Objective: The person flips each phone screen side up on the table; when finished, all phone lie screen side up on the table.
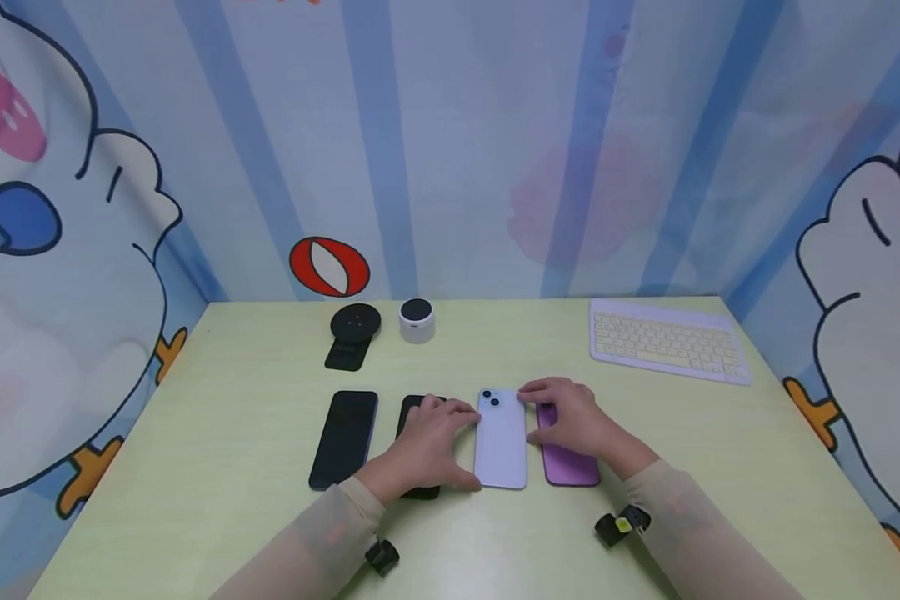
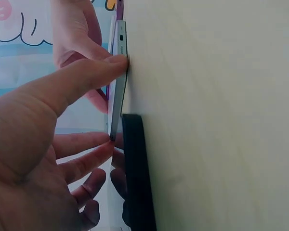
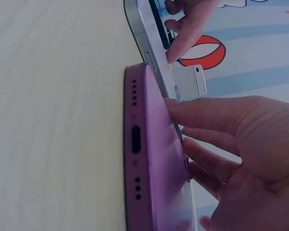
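A pale lavender phone lies camera side up between my hands, its lenses at the far end. With thumb and fingers spread, my left hand touches its left side; the thumb rests at the near corner and the fingertips farther along the edge. My right hand touches the opposite long edge, its thumb and fingers apart. This hand is above a purple phone, partly covering it. Beneath my left hand, a black phone is partly hidden.
Another dark phone lies to the left in the same row. Behind stand a black folding stand with a round top and a small white cylinder with a dark top. A lavender keyboard lies at the back right of the table.
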`<act>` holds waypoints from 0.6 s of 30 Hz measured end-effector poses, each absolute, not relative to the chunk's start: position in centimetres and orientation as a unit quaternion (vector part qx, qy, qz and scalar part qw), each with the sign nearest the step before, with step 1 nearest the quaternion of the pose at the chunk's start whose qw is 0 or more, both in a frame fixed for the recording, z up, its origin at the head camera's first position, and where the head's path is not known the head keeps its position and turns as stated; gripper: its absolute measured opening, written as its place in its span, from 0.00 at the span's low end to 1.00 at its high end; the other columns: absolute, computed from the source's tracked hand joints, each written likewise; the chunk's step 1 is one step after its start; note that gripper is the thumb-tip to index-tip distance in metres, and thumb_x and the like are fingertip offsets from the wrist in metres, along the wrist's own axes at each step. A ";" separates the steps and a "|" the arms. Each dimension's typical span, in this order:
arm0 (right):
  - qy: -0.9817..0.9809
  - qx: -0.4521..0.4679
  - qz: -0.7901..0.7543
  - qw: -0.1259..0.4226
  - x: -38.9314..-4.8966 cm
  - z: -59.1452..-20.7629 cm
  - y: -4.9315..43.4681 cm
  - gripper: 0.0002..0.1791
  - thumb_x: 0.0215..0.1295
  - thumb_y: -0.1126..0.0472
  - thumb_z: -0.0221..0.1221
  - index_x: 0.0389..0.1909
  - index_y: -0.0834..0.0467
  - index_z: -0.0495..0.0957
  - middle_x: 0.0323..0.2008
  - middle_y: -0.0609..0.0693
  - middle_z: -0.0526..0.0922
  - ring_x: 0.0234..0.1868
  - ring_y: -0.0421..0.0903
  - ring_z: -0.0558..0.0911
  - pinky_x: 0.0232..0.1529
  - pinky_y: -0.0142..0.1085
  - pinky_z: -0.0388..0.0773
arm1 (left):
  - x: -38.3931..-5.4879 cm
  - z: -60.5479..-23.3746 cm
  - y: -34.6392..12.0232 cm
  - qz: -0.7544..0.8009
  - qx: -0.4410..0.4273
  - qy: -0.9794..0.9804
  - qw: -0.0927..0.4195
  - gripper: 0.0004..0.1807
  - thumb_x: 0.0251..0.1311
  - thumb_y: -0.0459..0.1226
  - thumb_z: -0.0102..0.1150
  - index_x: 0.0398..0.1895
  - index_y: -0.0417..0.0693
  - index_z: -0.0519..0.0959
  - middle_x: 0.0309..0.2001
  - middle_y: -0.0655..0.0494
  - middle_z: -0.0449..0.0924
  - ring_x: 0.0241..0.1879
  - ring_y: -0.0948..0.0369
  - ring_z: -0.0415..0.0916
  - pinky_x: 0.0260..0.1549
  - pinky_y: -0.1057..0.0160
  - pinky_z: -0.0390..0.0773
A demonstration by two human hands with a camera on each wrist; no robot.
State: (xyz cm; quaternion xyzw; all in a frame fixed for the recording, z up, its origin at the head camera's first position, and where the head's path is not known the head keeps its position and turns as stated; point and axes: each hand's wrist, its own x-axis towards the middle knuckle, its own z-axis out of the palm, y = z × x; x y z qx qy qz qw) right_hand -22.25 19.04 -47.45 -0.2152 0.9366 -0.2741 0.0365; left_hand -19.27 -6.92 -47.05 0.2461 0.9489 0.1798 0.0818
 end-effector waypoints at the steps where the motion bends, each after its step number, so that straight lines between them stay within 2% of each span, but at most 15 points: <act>1: 0.936 -0.215 -0.278 0.035 -22.3 -47.5 19.0 0.32 0.54 0.61 0.77 0.61 0.60 0.82 0.64 0.56 0.81 0.71 0.63 0.72 0.71 0.68 0.52 | -19.3 -47.0 -6.9 0.181 0.245 0.949 0.082 0.49 0.40 0.60 0.82 0.68 0.52 0.78 0.68 0.55 0.75 0.61 0.52 0.64 0.57 0.49 0.67; 5: 0.931 -0.212 -0.295 0.025 -22.3 -47.6 18.9 0.32 0.51 0.63 0.77 0.60 0.61 0.83 0.62 0.57 0.82 0.70 0.63 0.72 0.73 0.70 0.44 | -19.2 -46.8 -6.9 0.182 0.239 0.950 0.081 0.49 0.40 0.59 0.83 0.68 0.52 0.78 0.68 0.55 0.75 0.61 0.52 0.64 0.55 0.50 0.66; 8: 0.928 -0.214 -0.305 0.014 -22.3 -47.6 18.8 0.33 0.49 0.65 0.78 0.60 0.62 0.83 0.61 0.59 0.82 0.69 0.63 0.73 0.73 0.70 0.42 | -19.2 -46.8 -6.9 0.180 0.240 0.951 0.080 0.49 0.40 0.59 0.83 0.69 0.53 0.78 0.69 0.56 0.75 0.61 0.52 0.64 0.55 0.50 0.65; 18: 0.927 -0.198 -0.320 0.004 -21.8 -47.5 18.8 0.35 0.49 0.62 0.79 0.62 0.59 0.82 0.63 0.57 0.81 0.69 0.62 0.72 0.71 0.70 0.46 | -19.3 -46.8 -7.1 0.177 0.251 0.947 0.090 0.50 0.39 0.60 0.83 0.70 0.56 0.77 0.70 0.58 0.72 0.63 0.52 0.63 0.57 0.47 0.63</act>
